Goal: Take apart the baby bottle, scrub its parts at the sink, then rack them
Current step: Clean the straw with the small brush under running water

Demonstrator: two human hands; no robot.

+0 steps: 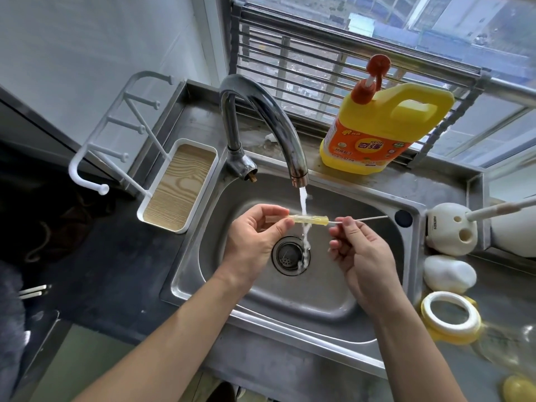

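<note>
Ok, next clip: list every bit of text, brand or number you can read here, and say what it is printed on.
"奇强": large yellow characters on the orange label of the yellow detergent jug behind the sink.
Small Latin brand word above those characters: too blurred to read for certain.
Small print, round badges and the line of figures at the bottom of that label: too small to read.
Dark vertical brand mark on the cream brush holder: too small to read.

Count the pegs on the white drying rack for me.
4 show on the white drying rack, left of the sink: ball tips at the back, then, then, nearest. More may be hidden.
</note>
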